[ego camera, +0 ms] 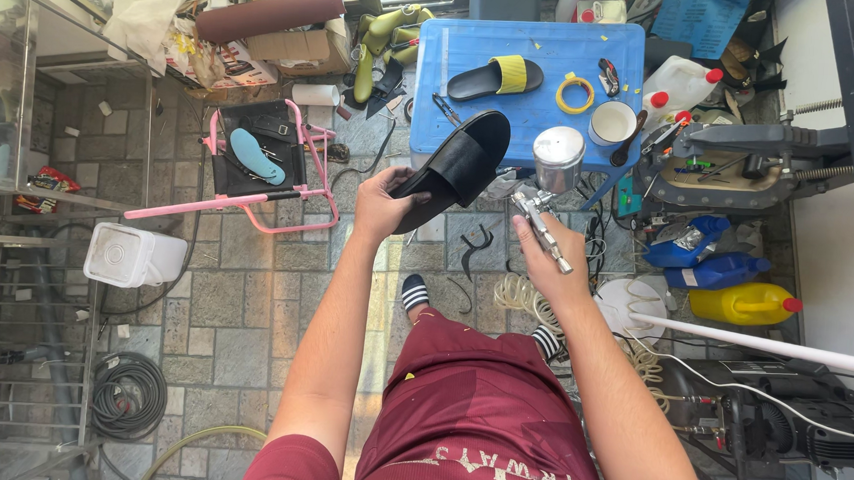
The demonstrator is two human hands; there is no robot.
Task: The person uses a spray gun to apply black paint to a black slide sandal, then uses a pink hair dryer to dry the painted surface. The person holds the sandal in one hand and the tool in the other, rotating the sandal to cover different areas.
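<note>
Seated person, seen from above, both forearms out over a stone-tiled floor. Left hand (383, 202) grasps a black slide sandal (454, 167) by its heel end, fingers wrapped round the edge, the sandal tilted with its toe raised toward the blue bench (531, 53) and overlapping the bench's near edge in view. Right hand (549, 265) is clenched round the grip of a metal spray gun (543, 226); the gun's silver cup (557, 159) stands up just beside the sandal's toe, nozzle end close to the sandal, contact cannot be told. On the bench, beyond the sandal: a black sandal with a yellow strap (496, 77) lying flat, a yellow ring (574, 93) to its right, a white cup (612, 122) nearer the bench's right front corner with a dark-handled tool resting on it. Left of the bench, on the floor, a pink-framed folding seat (258, 161) carries a pale blue insole (256, 156). Farther left of that, a white plastic canister (135, 254) lies on its side. Right of the bench, low down, a yellow jug (743, 304) with a red cap and blue containers (704, 262) just above it. A coiled hose (525, 294) hangs beneath the right hand.
</note>
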